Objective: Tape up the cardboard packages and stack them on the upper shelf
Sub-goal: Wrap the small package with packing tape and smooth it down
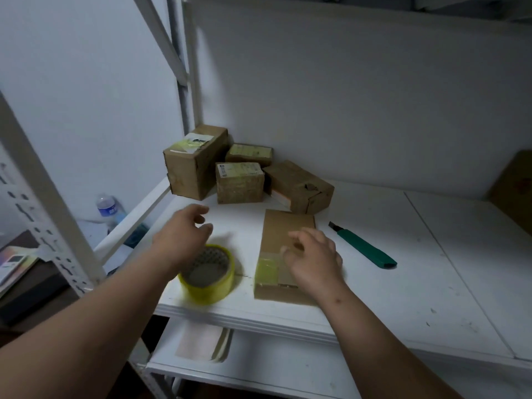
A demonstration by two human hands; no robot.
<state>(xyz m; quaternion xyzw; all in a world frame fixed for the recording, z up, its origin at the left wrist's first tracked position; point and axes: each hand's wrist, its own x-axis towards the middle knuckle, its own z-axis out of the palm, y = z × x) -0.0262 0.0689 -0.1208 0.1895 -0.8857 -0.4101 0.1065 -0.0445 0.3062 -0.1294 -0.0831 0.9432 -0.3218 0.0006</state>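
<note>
1. The flat box (pixel 283 254) lies on the white shelf (pixel 374 283), near its front edge; its long axis runs away from the person, and a yellowish strip of tape crosses the near end
2. The right hand (pixel 312 262) is over the box's near half, fingers loosely spread and gripping nothing; whether the fingertips touch the cardboard I cannot tell
3. The left hand (pixel 184 234) hovers just above the far rim of the tape roll (pixel 207 273), fingers relaxed and slightly curled, empty; the roll stands just left of the box
4. So the right hand is nearer the box and the left nearer the roll, which likely suits holding with one and taping with the other
5. The knife (pixel 362 244) lies right of the box, apart from it
6. Four boxes (pixel 244 174) crowd the back left corner; open room lies to the right and in front of them
</note>
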